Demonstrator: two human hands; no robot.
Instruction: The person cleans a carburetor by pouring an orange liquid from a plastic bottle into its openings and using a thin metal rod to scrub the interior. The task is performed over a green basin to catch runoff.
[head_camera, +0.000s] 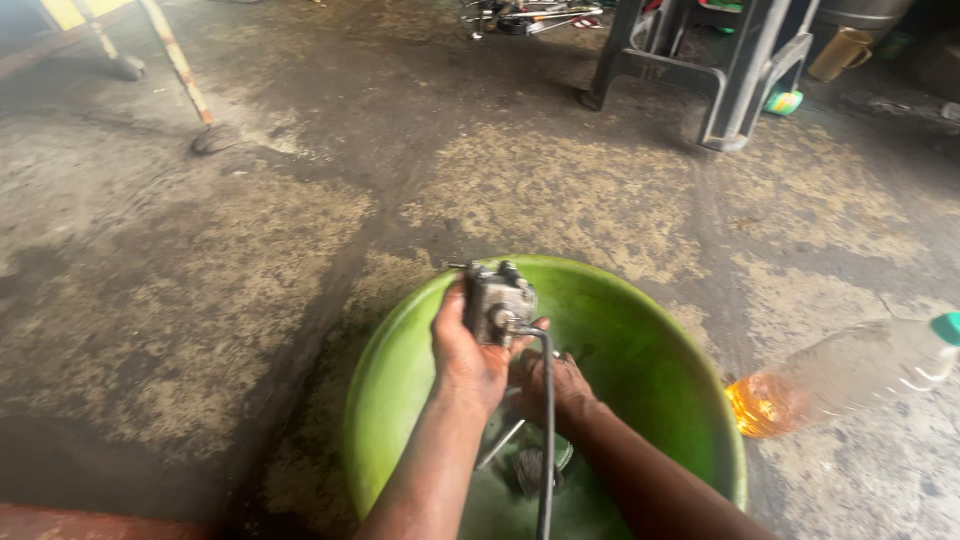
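- We look down at our two bare hands working over a green plastic basin (620, 310) that sits on a stained concrete floor (200, 300).
- Our left hand (468, 355) is wrapped around a small grey metal engine part (497, 303), fingers curled closed about its left side, lifting it above the basin's near middle.
- The engine part stands roughly upright, its long axis running away from us toward the far rim; small fittings stick out from its top.
- A thin black hose (547, 440) leaves the part's lower face and drops straight down toward us, out of the bottom edge.
- Our right hand (553, 385) sits just below and right of the part, thumb touching its underside; we cannot tell how far the other fingers are curled.
- A clear plastic bottle (850, 375) with amber liquid and a teal cap lies on its side right of the basin.
- Dark plastic chair legs (720, 70) stand well beyond.
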